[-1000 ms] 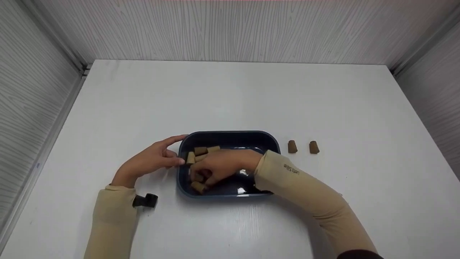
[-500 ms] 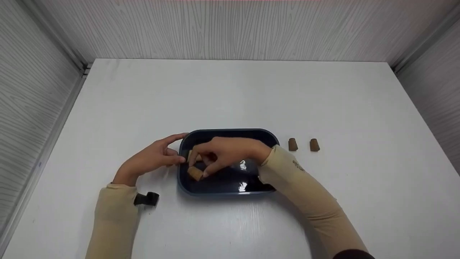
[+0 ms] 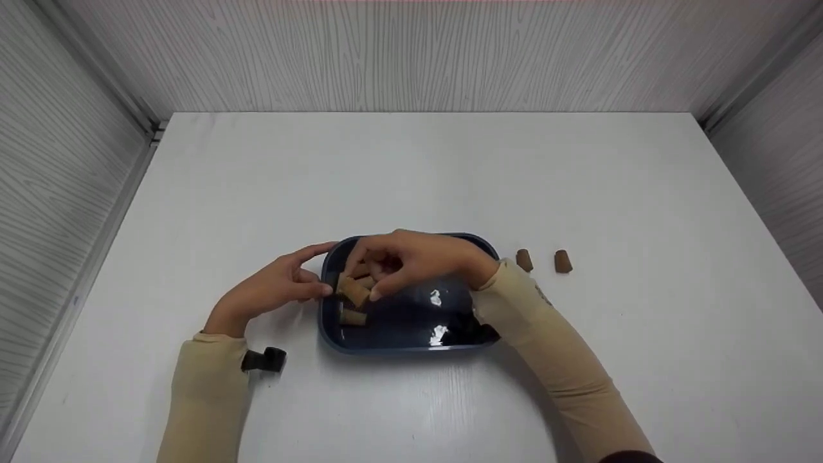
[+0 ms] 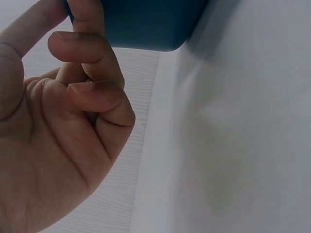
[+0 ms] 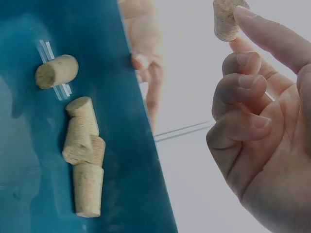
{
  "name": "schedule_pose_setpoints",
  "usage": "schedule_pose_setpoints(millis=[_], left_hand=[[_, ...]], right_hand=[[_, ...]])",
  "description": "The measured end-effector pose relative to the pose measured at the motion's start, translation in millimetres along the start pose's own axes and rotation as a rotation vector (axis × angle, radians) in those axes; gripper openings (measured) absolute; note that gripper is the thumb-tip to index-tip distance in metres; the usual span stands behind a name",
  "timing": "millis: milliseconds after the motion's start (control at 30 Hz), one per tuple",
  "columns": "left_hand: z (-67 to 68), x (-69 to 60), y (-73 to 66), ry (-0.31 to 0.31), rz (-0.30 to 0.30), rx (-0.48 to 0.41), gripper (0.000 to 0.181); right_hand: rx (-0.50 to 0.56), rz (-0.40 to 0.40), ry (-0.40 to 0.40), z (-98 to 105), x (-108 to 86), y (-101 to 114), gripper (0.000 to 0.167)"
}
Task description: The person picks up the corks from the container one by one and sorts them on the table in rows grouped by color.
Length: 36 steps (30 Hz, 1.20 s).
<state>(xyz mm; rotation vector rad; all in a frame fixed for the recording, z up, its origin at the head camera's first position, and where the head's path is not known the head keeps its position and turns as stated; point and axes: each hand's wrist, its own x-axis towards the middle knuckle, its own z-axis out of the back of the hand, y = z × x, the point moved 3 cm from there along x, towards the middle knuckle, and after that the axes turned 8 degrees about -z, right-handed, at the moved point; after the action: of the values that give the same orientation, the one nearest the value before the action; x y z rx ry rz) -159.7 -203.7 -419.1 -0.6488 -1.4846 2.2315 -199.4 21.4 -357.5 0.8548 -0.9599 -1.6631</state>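
Over the blue tray (image 3: 398,350) at nine o'clock, the right hand (image 3: 418,258) pinches a tapered cork (image 3: 355,294) in closed fingers above other corks (image 3: 353,318). The left hand (image 3: 273,287), fingers spread, touches the nine-o'clock rim; loose corks (image 3: 563,262) lie toward three.

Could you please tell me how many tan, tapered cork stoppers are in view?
8: one cork pinched by the right hand, one apart and four clustered in the blue, rounded rectangular tray, two on the white table; more may be hidden.

Beige, close-fitting left sleeve (image 3: 209,392) and right sleeve (image 3: 566,360), the former bearing a stubby black fitting (image 3: 265,360), the latter a small dark marking (image 3: 543,296) and, higher up, dark cloth (image 3: 630,457).
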Motion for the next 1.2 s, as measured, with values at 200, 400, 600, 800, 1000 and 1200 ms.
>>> schedule_pose_setpoints(millis=[200,400,600,800,1000,1200], left_hand=[[0.8,-0.5,1.0,-0.002,0.013,0.020,0.071],[2.4,-0.8,1.4,-0.006,0.018,0.045,0.071],[3.3,-0.6,1.4,0.001,0.011,0.040,0.071],[3.5,-1.2,2.1,0.010,-0.011,0.029,0.071],[3.4,-4.7,2.6,0.006,-0.001,0.040,0.070],[4.1,-6.9,5.0,0.009,-0.021,0.045,0.070]], right_hand=[[-0.005,0.060,-0.047,12.5,-10.6,8.1,0.035],[-0.026,0.085,-0.087,26.0,-23.0,15.4,0.035],[-0.014,0.090,-0.152,40.9,-43.9,18.1,0.035],[-0.029,0.133,-0.213,55.3,-70.0,22.2,0.035],[-0.004,0.125,-0.298,64.6,-97.6,20.8,0.036],[-0.021,0.103,-0.381,71.8,-127.5,11.1,0.042]])
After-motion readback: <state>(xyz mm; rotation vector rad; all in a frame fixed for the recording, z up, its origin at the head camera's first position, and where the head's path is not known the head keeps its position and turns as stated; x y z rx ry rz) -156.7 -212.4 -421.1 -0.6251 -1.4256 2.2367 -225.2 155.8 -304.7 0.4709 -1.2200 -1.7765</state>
